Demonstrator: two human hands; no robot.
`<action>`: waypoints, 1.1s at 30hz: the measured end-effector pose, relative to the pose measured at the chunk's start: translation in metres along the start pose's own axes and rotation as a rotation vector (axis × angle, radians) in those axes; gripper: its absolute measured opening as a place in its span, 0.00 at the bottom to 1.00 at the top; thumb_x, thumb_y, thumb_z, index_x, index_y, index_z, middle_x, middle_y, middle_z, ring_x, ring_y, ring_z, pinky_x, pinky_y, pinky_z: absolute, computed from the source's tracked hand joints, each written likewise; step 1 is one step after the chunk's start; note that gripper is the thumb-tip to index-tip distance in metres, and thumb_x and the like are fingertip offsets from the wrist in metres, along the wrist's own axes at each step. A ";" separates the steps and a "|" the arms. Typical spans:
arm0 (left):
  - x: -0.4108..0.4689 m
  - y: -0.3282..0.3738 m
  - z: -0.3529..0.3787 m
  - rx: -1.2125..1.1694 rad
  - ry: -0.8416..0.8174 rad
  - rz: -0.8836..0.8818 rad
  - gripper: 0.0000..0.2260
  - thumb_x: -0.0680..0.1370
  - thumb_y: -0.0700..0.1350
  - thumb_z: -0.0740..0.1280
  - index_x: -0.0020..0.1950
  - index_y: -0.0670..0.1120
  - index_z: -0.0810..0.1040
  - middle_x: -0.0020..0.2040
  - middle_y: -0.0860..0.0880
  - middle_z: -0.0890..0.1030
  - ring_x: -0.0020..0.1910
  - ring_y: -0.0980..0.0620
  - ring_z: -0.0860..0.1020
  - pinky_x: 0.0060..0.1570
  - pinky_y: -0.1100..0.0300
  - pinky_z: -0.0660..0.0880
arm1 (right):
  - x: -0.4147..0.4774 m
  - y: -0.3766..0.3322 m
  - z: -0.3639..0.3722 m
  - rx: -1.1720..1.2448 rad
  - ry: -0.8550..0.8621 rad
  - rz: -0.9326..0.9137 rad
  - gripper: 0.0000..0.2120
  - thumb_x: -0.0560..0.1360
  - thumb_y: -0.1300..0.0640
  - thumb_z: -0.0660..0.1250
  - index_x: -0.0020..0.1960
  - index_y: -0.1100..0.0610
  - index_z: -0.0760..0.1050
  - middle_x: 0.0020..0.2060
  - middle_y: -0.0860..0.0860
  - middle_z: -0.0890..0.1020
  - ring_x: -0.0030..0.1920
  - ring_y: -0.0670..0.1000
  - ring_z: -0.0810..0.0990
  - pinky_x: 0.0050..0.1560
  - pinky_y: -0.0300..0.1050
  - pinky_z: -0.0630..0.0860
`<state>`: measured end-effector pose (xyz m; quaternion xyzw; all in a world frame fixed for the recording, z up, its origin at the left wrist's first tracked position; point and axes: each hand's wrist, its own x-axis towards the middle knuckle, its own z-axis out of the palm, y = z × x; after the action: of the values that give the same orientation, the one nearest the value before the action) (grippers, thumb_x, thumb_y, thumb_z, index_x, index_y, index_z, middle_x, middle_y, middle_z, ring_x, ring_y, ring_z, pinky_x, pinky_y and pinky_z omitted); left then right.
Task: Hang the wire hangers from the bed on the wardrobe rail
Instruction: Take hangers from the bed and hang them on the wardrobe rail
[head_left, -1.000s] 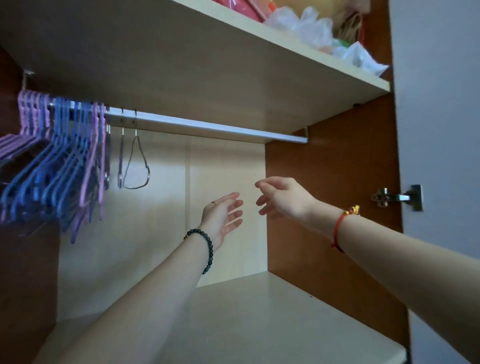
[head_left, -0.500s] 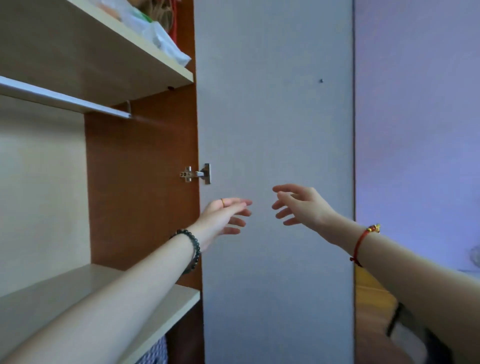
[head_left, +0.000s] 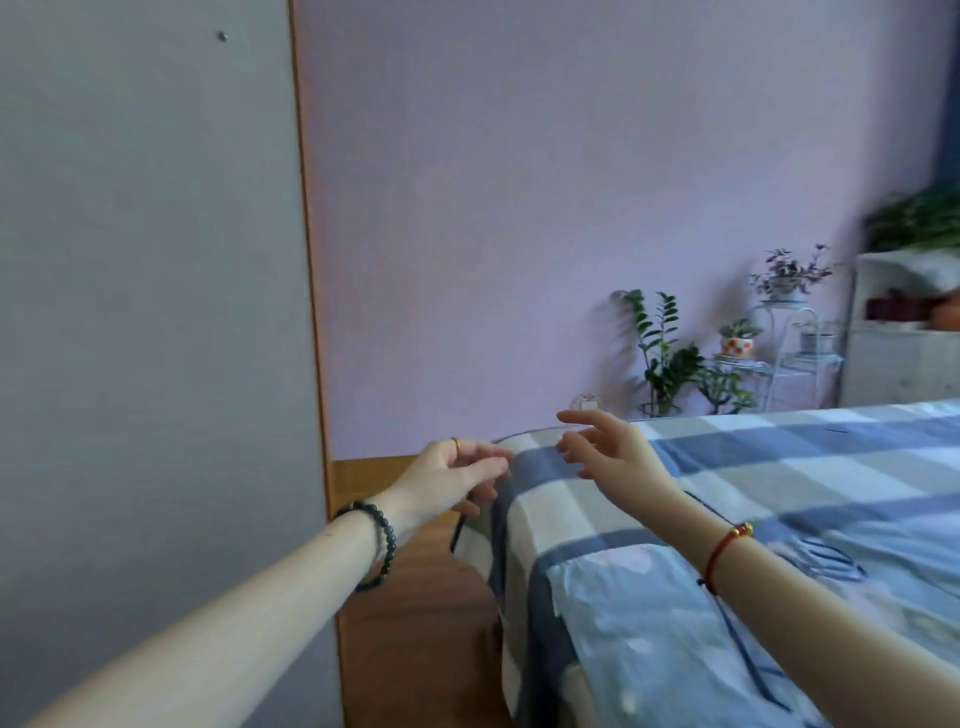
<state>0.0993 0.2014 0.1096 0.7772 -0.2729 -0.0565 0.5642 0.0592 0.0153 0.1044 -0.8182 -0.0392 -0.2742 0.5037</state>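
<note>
The bed (head_left: 779, 467) with a blue, white and beige checked cover fills the lower right. Dark blue wire hangers (head_left: 826, 558) lie on a pale floral cloth on it, partly hidden behind my right forearm; one wire runs down toward the bottom edge. My left hand (head_left: 452, 480) hovers beside the bed's near corner, fingers loosely curled, holding nothing. Above the bed's corner, my right hand (head_left: 608, 447) is stretched out with its fingers spread and empty. The wardrobe rail is out of view.
The grey wardrobe door (head_left: 150, 312) stands along the left. Wooden floor (head_left: 410, 613) shows between door and bed. Potted plants on a white wire stand (head_left: 769, 353) and a white cabinet (head_left: 904, 343) sit by the lilac wall at the back right.
My view has swung right, from the wardrobe's rail and shelves past the door to the bed. Both hands stayed outstretched and empty throughout.
</note>
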 end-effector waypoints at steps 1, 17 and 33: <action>0.006 -0.003 0.019 -0.006 -0.030 0.002 0.08 0.78 0.44 0.63 0.54 0.46 0.79 0.43 0.53 0.80 0.37 0.58 0.76 0.33 0.69 0.73 | -0.007 0.015 -0.015 -0.023 0.028 0.026 0.10 0.76 0.61 0.61 0.55 0.51 0.74 0.41 0.55 0.82 0.42 0.52 0.79 0.48 0.50 0.76; 0.037 -0.077 0.219 -0.213 -0.273 -0.093 0.07 0.77 0.39 0.64 0.48 0.52 0.76 0.48 0.50 0.77 0.41 0.57 0.77 0.37 0.69 0.76 | -0.126 0.197 -0.131 -0.080 0.448 0.397 0.11 0.73 0.68 0.64 0.56 0.65 0.75 0.40 0.59 0.79 0.31 0.40 0.77 0.33 0.27 0.72; 0.059 -0.123 0.291 -0.296 -0.235 -0.247 0.17 0.76 0.39 0.66 0.64 0.38 0.69 0.42 0.48 0.78 0.37 0.55 0.78 0.42 0.65 0.77 | -0.132 0.221 -0.126 -0.044 0.445 0.469 0.21 0.68 0.71 0.68 0.60 0.61 0.71 0.37 0.51 0.76 0.33 0.47 0.76 0.34 0.27 0.74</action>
<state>0.0780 -0.0473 -0.0928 0.7014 -0.2282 -0.2549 0.6253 -0.0293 -0.1711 -0.0942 -0.7357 0.2672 -0.3237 0.5316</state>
